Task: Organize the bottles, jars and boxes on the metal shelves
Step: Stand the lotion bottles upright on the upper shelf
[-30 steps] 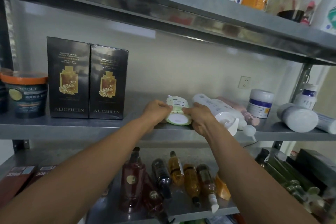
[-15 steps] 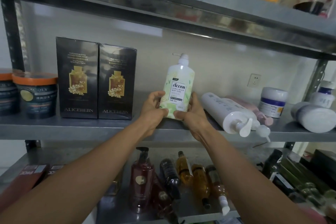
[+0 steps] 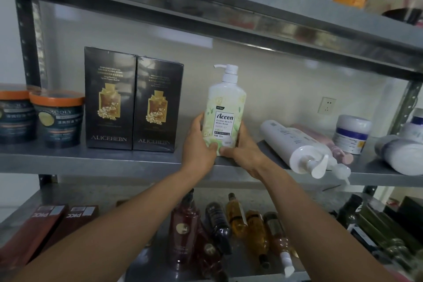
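Pale green body-wash bottle (image 3: 225,112) is held upright on the middle shelf (image 3: 91,160), gripped by left hand (image 3: 198,144) and right hand (image 3: 242,151). 2 black boxes (image 3: 134,100) are at 9 o'clock.

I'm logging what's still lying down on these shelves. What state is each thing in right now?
Green body wash bottle: upright, held at its base.
Left hand: gripping the bottle.
Right hand: gripping the bottle.
Two black boxes: upright, side by side.
Orange-lidded tubs: upright, lids on.
White pump bottle: lying down, pump over the shelf edge.
White jar: upright, lid on.
Amber bottles: lying down on the lower shelf.
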